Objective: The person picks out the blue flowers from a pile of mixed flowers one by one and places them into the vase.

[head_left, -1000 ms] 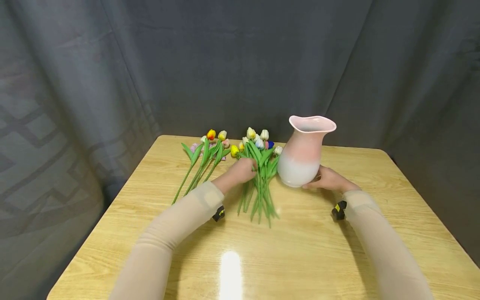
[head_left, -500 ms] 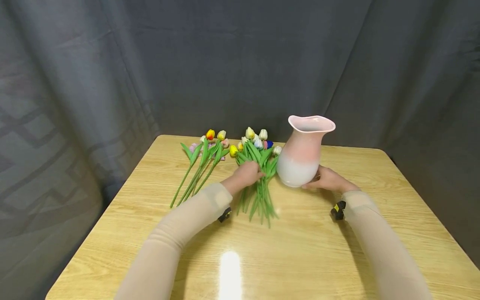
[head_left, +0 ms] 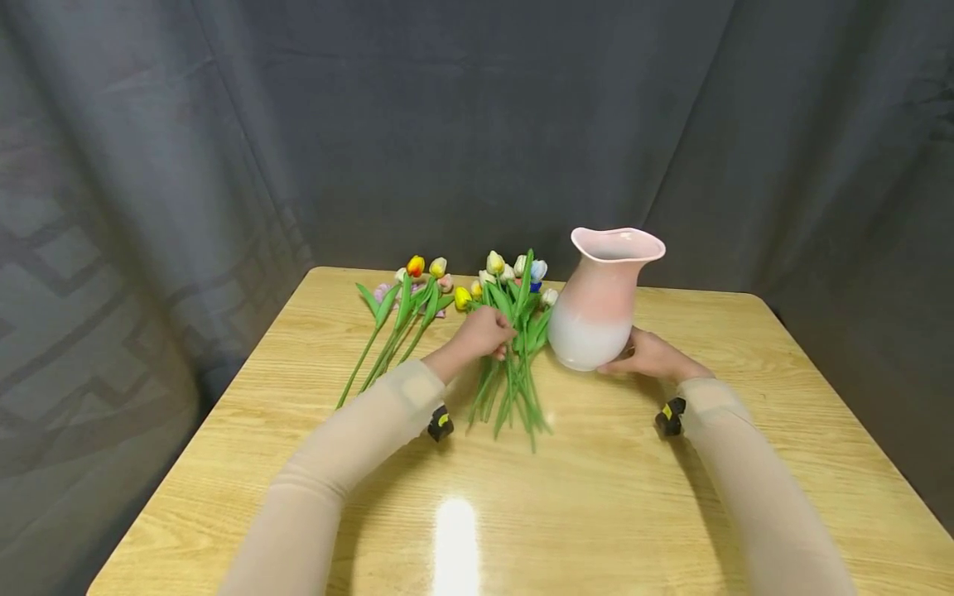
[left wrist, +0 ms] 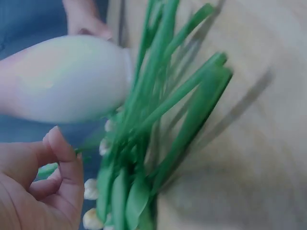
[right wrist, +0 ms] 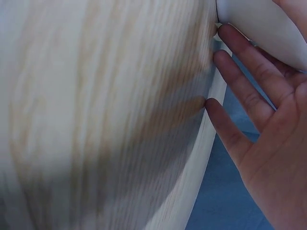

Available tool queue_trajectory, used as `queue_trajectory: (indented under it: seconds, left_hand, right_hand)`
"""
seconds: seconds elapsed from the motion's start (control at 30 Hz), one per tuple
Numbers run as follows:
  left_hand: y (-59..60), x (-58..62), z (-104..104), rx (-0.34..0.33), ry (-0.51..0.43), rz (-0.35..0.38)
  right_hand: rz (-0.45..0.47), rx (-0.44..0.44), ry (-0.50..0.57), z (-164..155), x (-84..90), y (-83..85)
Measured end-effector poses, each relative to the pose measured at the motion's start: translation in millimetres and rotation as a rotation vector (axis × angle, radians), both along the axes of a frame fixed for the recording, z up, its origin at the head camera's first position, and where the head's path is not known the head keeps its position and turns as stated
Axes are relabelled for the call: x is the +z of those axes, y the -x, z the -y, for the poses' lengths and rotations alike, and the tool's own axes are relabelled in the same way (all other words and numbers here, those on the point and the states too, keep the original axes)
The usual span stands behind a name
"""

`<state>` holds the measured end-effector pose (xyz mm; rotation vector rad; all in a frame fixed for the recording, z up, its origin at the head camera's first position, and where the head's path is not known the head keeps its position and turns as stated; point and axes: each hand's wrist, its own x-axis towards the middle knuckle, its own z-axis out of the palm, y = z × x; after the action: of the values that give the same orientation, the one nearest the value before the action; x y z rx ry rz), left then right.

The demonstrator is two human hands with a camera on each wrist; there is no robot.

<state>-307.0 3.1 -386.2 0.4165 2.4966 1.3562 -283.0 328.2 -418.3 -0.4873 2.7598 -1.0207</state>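
Near the far edge of the wood-grained worktop (head_left: 596, 513), the left hand (head_left: 480, 333) pinches a slim green stem (left wrist: 46, 171) over loose tulips (head_left: 495, 281); the right hand (head_left: 656, 358), fingers straight, touches the glossy, wavy-rimmed vase (head_left: 599, 310).

**Tulips (head_left: 538, 329) beside a pink-and-white vase (head_left: 599, 306)**

The glossy vase, pink above and white below, has a wavy rim and faces mouth up. Just left, a bunch lies on the table (head_left: 596, 513), blooms cream, yellow, white and blue, stems fanned nearward; the left hand (head_left: 483, 333) pinches one stem. Farther left lies a smaller group (head_left: 404, 310), one bloom orange-red.
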Motion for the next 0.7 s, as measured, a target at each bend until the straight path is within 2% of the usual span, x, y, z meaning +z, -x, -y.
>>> queue_trajectory:
  seconds: [0.13,0.27,0.37,0.5,0.6,0.7]
  left_hand:
    - [3.6,18.9,15,0.049,0.025,-0.111]
    - [10.0,36.5,33,0.127,0.064,-0.287]
    - [15.3,44.5,49,0.195,0.123,-0.417]
    - [23.9,44.1,67,0.263,0.272,-0.543]
    - [30.4,37.8,79,0.294,0.378,-0.567]
    - [35.1,29.4,90,0.298,0.448,-0.552]
  right_hand:
    - [0.012,-0.007,-0.001,-2,-1.3,1.4]
    - [0.017,-0.006,0.013,-3,-1.8,3.2]
    - [0.012,-0.001,0.01,-5,-1.6,4.1]
    - [0.009,-0.005,-0.009,-8,-2.0,3.4]
    - [0.003,-0.008,-0.022,-9,-2.4,3.0]
    - [0.0,-0.011,-0.019,-10,-2.2,2.3]
